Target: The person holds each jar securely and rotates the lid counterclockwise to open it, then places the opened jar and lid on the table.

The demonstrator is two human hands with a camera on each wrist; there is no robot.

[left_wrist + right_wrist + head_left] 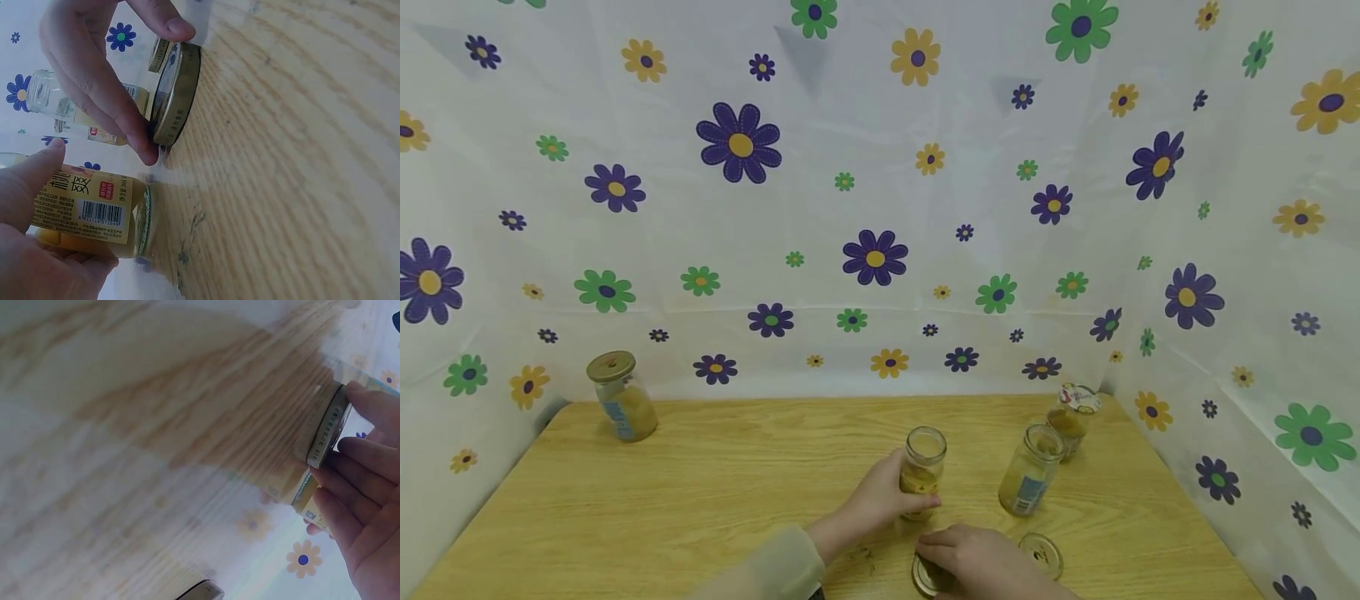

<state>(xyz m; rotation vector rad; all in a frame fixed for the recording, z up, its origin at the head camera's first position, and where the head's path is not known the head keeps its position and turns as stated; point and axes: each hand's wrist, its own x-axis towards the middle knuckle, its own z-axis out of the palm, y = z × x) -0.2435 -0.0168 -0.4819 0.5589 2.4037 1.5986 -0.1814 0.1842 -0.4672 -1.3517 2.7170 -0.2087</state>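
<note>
In the head view my left hand (876, 498) grips a small lidless glass jar (921, 482) that stands upright on the table. Its yellow label with a barcode (100, 212) faces the left wrist camera, and pale yellow contents show inside. Just in front of it, my right hand (983, 562) holds a gold metal lid (327, 428) by the rim, thumb on one side and fingers on the other. The lid is at the tabletop, apart from the jar. A second gold lid (1042, 557) lies just right of the right hand.
An open jar with a blue label (1026, 483) stands to the right; behind it is a jar with a patterned lid (1066, 423). At the far left stands a gold-lidded jar (628, 410). Flower-printed cloth (820, 200) borders the wooden table (760, 467) behind and at both sides.
</note>
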